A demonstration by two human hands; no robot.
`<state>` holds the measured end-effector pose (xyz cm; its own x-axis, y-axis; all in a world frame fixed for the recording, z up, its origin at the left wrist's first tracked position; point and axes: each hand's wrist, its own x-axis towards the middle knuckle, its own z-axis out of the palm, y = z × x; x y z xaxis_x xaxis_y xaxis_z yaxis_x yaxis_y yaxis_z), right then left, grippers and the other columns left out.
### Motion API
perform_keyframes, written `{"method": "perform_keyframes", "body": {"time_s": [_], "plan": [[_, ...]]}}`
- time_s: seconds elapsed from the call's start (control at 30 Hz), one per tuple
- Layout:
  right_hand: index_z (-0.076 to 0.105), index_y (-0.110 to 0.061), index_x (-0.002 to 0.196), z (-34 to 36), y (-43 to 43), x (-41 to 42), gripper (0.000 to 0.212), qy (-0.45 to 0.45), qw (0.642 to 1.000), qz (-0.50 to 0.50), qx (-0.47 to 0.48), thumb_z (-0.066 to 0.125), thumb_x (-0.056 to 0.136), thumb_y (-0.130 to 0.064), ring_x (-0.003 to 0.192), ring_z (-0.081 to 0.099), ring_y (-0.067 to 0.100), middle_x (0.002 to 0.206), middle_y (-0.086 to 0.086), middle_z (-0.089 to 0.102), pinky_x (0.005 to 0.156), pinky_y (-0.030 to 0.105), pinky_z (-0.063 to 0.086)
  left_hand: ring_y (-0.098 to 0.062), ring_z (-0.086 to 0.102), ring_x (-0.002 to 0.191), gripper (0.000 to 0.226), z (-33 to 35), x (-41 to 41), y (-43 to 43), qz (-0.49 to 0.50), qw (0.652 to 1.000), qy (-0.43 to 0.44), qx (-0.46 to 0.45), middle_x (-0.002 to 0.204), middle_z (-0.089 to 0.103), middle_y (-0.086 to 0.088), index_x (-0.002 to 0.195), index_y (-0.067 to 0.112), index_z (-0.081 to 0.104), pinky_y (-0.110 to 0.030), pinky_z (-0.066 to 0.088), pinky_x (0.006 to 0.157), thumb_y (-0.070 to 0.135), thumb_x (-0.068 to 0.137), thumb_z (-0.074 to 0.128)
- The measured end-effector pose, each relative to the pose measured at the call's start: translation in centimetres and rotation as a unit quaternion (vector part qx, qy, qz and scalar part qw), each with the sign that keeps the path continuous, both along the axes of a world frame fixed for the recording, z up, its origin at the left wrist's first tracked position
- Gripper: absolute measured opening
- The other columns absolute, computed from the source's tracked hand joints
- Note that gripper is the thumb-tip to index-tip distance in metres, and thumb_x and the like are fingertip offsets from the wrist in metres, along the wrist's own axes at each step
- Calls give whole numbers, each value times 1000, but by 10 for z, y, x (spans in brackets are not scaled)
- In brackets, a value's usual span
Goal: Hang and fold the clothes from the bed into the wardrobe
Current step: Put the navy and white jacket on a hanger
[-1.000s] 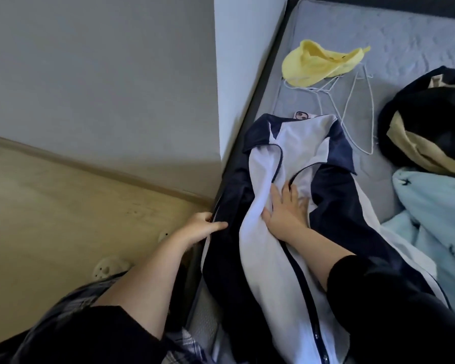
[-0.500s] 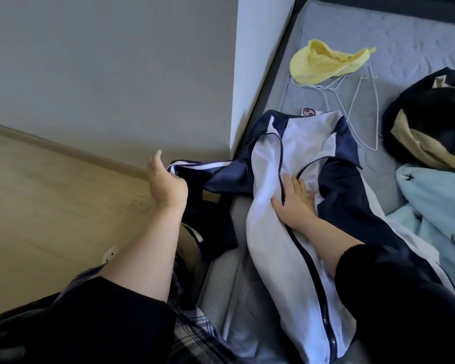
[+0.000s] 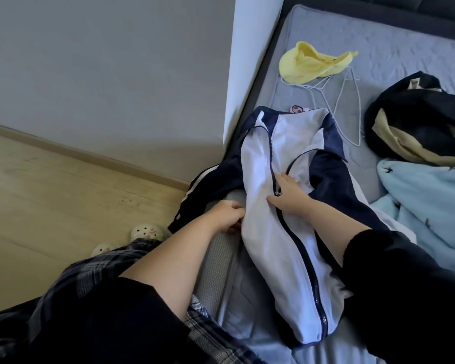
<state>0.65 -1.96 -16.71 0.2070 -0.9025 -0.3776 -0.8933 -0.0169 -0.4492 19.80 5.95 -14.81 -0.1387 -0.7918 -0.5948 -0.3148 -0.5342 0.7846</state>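
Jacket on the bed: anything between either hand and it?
Nothing visible. The left hand grips the left edge of the jacket, and the right hand lies flat on its white front. The wardrobe is out of view, so that path cannot be judged.

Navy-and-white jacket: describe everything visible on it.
The jacket is a soft zip top, white front, navy collar, sides and sleeves. It lies front up at the bed edge, collar at the far end. The dark zipper is closed low down, open at the chest. One white-striped navy sleeve hangs off toward the floor. The left hand grips its white edge; the right hand presses flat on its chest.
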Motion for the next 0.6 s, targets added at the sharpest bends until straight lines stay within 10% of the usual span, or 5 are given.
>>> {"method": "perform_keyframes", "body": {"time_s": [0.13,0.23,0.43,0.6], "plan": [[50,-4,122,20,15,-4,41,8,998,59,-27,59,86,-21,115,45,26,116,6,48,97,38,39,-11,63,90,28,9,-5,-1,11,995,1,-95,106,67,-1,117,11,63,-23,51,78,21,92,60],[61,0,109,34,37,-6,26,-19,997,75,-17,54,90,-16,102,55,29,113,9,56,91,39,44,-19,60,76,30,8,-20,17,-36,999,-3,24,97,66,-7,114,13,59,-27,49,64,35,94,52],[50,-3,70,59,87,-15,50,-4,992,122,9,48,92,-48,65,46,27,66,9,45,60,38,35,-26,63,75,7,12,-35,33,108,993,35,25,88,69,-11,85,12,66,-30,50,68,15,85,60],[54,-21,89,56,102,-20,39,72,990,124,19,65,69,-52,84,55,17,87,-8,55,70,32,47,-22,64,80,19,29,-29,23,233,945,230,23,93,68,-11,107,4,63,-30,52,72,13,91,60]]}}
